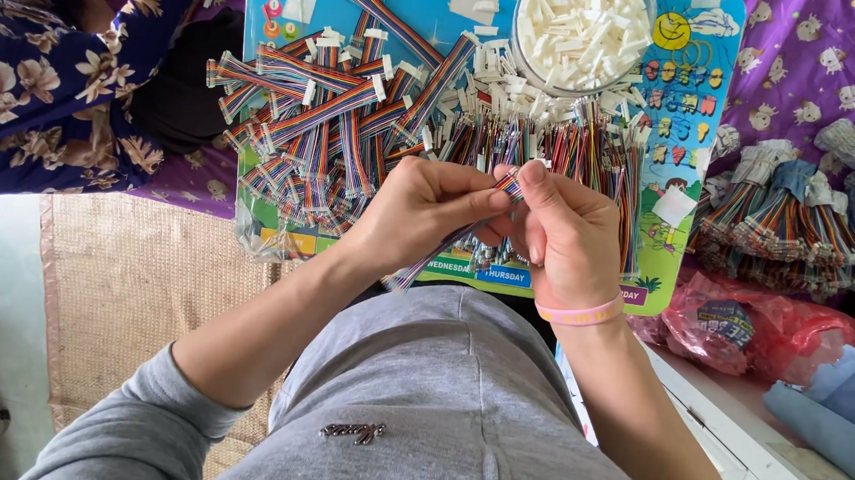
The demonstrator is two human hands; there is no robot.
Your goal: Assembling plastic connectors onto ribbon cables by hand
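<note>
My left hand [419, 214] and my right hand [563, 234] meet over a colourful board [269, 69] and pinch the same rainbow ribbon cable [426, 260], which trails down-left below my left hand. Its upper end sits between my thumbs and fingertips. A pink wristband circles my right wrist. On the board lie finished cables with white connectors [327, 103] to the left and a row of loose striped cables [594, 151] just beyond my hands. A clear round bowl of white plastic connectors [583, 25] stands at the board's far side.
Another person in a dark floral garment [48, 73] sits at the far left. Bundles of tied cables [810, 217] lie on a purple cloth at the right. A red plastic bag [742, 327] and a white shelf edge [736, 422] are near my right arm. A woven mat [133, 290] covers the floor at left.
</note>
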